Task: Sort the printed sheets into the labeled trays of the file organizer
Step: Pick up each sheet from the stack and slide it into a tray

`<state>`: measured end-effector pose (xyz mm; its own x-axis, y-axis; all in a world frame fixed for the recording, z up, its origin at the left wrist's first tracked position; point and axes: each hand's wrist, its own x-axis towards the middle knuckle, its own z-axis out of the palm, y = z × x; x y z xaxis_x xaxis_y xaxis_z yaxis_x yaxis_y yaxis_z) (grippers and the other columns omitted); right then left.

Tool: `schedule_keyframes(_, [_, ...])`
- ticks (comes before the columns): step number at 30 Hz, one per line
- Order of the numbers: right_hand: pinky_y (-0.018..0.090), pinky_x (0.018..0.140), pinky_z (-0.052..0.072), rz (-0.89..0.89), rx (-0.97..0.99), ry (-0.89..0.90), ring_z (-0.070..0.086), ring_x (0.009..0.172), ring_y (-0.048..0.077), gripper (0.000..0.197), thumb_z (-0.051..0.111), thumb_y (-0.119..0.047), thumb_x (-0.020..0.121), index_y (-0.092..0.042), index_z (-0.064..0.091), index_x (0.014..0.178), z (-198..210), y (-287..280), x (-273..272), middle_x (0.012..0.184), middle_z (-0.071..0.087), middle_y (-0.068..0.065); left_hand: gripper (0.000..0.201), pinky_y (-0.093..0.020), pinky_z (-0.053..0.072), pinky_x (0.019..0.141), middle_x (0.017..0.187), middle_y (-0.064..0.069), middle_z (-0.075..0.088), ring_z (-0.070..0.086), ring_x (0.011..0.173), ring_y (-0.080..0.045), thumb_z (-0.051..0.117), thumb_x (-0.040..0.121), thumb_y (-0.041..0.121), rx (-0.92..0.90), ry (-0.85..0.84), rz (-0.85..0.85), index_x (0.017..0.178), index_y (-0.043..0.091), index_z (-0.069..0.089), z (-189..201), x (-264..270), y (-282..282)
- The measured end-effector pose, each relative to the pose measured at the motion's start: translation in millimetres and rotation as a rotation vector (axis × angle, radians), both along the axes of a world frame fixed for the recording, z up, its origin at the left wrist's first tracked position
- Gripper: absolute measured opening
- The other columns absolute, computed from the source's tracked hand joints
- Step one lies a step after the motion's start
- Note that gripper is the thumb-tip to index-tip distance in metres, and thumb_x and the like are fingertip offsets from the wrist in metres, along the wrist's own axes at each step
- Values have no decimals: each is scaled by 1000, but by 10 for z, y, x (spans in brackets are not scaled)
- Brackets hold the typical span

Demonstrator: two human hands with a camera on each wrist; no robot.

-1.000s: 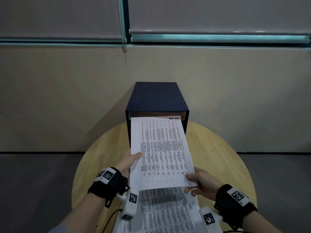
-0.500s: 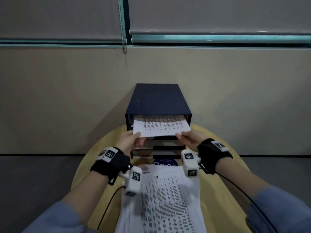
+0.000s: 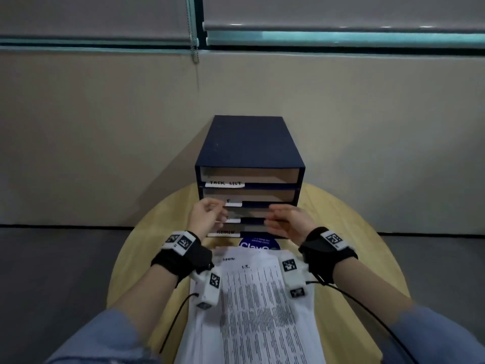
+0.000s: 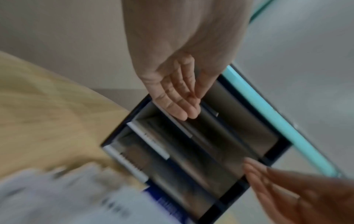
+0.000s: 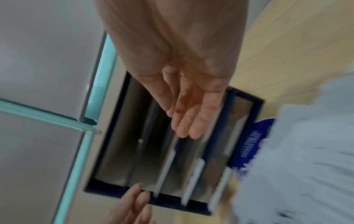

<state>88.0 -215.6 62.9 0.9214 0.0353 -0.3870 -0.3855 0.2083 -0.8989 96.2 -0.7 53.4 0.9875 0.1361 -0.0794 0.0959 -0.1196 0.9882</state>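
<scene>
Head view: nearest, at 6 o'clock, the stack of printed sheets lies flat on the round wooden bench, white paper with dense columns of small black text, top sheet headed "I.T.", edges fanned unevenly. A blue round sticker shows just past the stack's far edge. Above the far end of the stack both hands hover empty in front of the organizer: left hand at 11 o'clock, fingers released and loosely bent, holding nothing; right hand at 1 o'clock, fingers likewise released, nothing in them. Wrist views confirm straight, relaxed fingers, though both are motion-blurred. Farther, at 12 o'clock, the dark navy file organizer stands upright against the beige wall, four stacked trays, each with a white label strip at its left front; top label reads "TASK LIST", the lower ones partly hidden by the hands. Tray contents cannot be made out.
</scene>
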Motion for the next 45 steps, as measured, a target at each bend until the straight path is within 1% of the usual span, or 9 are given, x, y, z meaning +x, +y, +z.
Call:
schedule_keyframes(7, [29, 65, 44, 151, -783, 237, 54, 77, 23, 30, 44, -8, 92, -2, 62, 115, -1115, -164, -615, 87, 59, 9, 46, -36, 44, 100, 130, -6, 48, 49, 119, -24, 63, 83, 25, 1018, 169, -430, 127, 19, 50, -998, -506, 212])
schedule_keyframes(14, [37, 83, 49, 105, -991, 215, 58, 109, 33, 37, 53, -9, 84, -13, 53, 121, -1256, -39, -836, 125, 52, 14, 44, -36, 46, 95, 133, -6, 41, 45, 117, -24, 65, 85, 27, 1229, 65, -371, 124, 19, 46, -1108, -673, 203])
schedule_keyframes(18, [31, 69, 50, 27, -869, 196, 63, 89, 30, 40, 53, -9, 85, -12, 50, 124, -1223, -35, -894, 119, 58, 18, 7, -33, 51, 74, 101, 0, 61, 58, 85, -22, 54, 92, 13, 845, -2, -217, 96, 19, 52, -1060, -697, 173])
schedule_keyframes(23, [22, 54, 46, -81, -607, 127, 52, 61, 18, 26, 54, -8, 89, -14, 52, 115, -1074, -124, -953, 76, 58, 7, 3, -31, 40, 85, 100, -10, 59, 54, 98, -26, 54, 94, 10, 77, 100, -111, 95, 12, 56, -806, -660, 252])
schedule_keyframes(26, [34, 79, 48, -75, -556, 58, 60, 81, 27, 16, 58, -11, 86, -12, 63, 102, -968, -170, -974, 92, 68, 13, 11, -39, 40, 100, 110, -14, 61, 55, 106, -28, 49, 97, 9, -7, 118, -106, 92, 17, 56, -675, -670, 249])
schedule_keyframes(30, [28, 61, 39, -60, -373, 37, 48, 64, 21, 11, 58, -5, 88, -13, 59, 80, -833, -232, -1060, 74, 55, 8, 20, -38, 47, 90, 98, -14, 64, 60, 94, -28, 43, 99, 5, -111, 133, -65, 87, 16, 55, -580, -722, 239])
schedule_keyframes(35, [23, 49, 41, 261, -351, 175, 53, 63, 15, 62, 54, 2, 87, -8, 31, 144, -800, -298, -1286, 86, 57, 9, 19, -51, 42, 105, 122, -18, 62, 59, 114, -34, 48, 98, 14, -99, 181, -4, 111, 5, 57, -518, -599, 302])
schedule_keyframes(37, [22, 45, 47, 257, -286, 177, 61, 52, 10, 47, 47, 7, 92, -8, 39, 136, -735, -303, -1347, 92, 62, 13, 28, -50, 42, 105, 127, -17, 60, 58, 116, -33, 50, 96, 18, -121, 200, 28, 121, 4, 54, -453, -534, 302])
schedule_keyframes(45, [47, 84, 54, 84, -310, 118, 65, 90, 36, 29, 41, 11, 93, 8, 51, 120, -343, -340, -776, 112, 63, 27, 36, -41, 49, 94, 122, -13, 65, 62, 110, -30, 52, 96, 33, -140, 351, -187, 123, 9, 57, -340, -759, 266])
